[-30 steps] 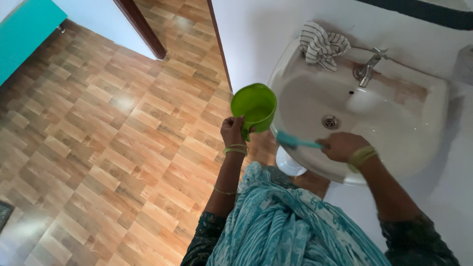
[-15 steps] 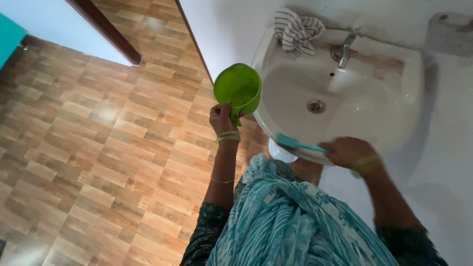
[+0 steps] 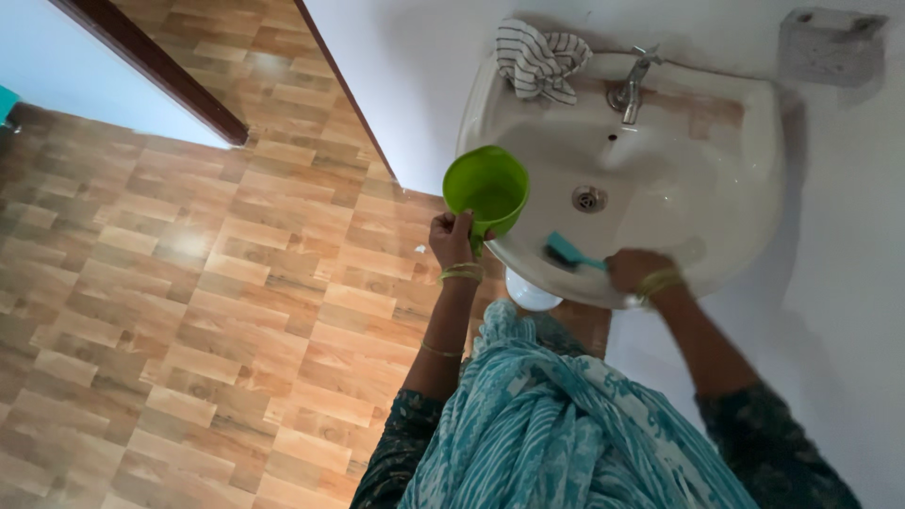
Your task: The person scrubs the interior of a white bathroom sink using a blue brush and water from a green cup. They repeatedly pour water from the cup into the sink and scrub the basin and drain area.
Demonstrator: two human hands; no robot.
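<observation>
I see my left hand (image 3: 451,238) closed around the handle of a green plastic mug (image 3: 485,191), held upright at the left rim of the white wall-mounted washbasin (image 3: 716,179). My right hand (image 3: 633,270) is wrapped around a teal brush (image 3: 567,252), its head resting on the basin's near inner wall. A striped cloth (image 3: 539,58) lies bunched beside the metal tap (image 3: 630,87). Wood-pattern floor tiles (image 3: 189,311) lie to the left.

Green mug (image 3: 486,191) matt plastic; sink (image 3: 716,170) glossy ceramic; tap (image 3: 630,85) shiny metal; striped cloth (image 3: 539,58) soft.
</observation>
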